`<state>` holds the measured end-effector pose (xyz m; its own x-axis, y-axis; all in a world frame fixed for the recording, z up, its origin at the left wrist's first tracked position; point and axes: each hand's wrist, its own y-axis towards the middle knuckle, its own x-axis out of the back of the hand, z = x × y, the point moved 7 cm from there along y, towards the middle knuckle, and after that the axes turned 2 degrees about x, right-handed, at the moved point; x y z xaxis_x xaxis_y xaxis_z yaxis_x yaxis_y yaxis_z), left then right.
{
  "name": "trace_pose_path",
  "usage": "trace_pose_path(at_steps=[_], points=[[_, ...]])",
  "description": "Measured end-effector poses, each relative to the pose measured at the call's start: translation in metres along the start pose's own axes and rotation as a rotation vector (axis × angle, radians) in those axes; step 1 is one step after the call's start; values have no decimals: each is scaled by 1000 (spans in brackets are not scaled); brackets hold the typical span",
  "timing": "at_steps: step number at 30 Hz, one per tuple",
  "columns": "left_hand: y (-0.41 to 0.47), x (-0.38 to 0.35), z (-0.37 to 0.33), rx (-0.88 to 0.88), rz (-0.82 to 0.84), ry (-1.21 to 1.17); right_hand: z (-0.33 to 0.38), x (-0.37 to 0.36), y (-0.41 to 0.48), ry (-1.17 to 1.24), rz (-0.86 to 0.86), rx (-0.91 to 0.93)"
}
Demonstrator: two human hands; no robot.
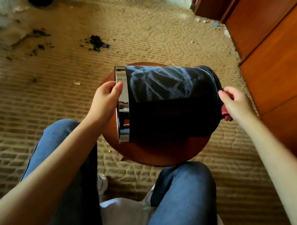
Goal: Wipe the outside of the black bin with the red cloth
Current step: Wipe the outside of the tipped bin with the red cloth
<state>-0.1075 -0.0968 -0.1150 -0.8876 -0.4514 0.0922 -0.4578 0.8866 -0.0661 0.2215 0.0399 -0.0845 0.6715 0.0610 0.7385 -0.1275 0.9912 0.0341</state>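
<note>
While the left hand (105, 98) clasps the polished chrome rim band (123, 108), thumb laid over it, the black cylindrical bin (168, 103) lies on its side across the round reddish-brown wooden stool top (147, 154). Its mouth is at the left edge and its base reaches past the right edge. The right hand (235, 104) is closed round the bunched red cloth (225, 113) at the bin's base, beyond the stool top's right edge; the bin hides whether cloth and base touch. Pale dusty streaks cover the upper wall. The nearer wall looks darker, whether cleaner or merely shaded cannot be told. For a good wipe, draw the cloth from base toward rim in overlapping strokes, spread flat under the palm. The left hand should turn the bin by its rim to bring each fresh strip uppermost. A firm rim hold should stop the bin rolling off the near edge.
</note>
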Motion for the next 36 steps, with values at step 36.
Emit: trace_pose_path(at_steps=[36], points=[[5,-4,16,60,25,-68,117,-95,-109,-587,-315,435]])
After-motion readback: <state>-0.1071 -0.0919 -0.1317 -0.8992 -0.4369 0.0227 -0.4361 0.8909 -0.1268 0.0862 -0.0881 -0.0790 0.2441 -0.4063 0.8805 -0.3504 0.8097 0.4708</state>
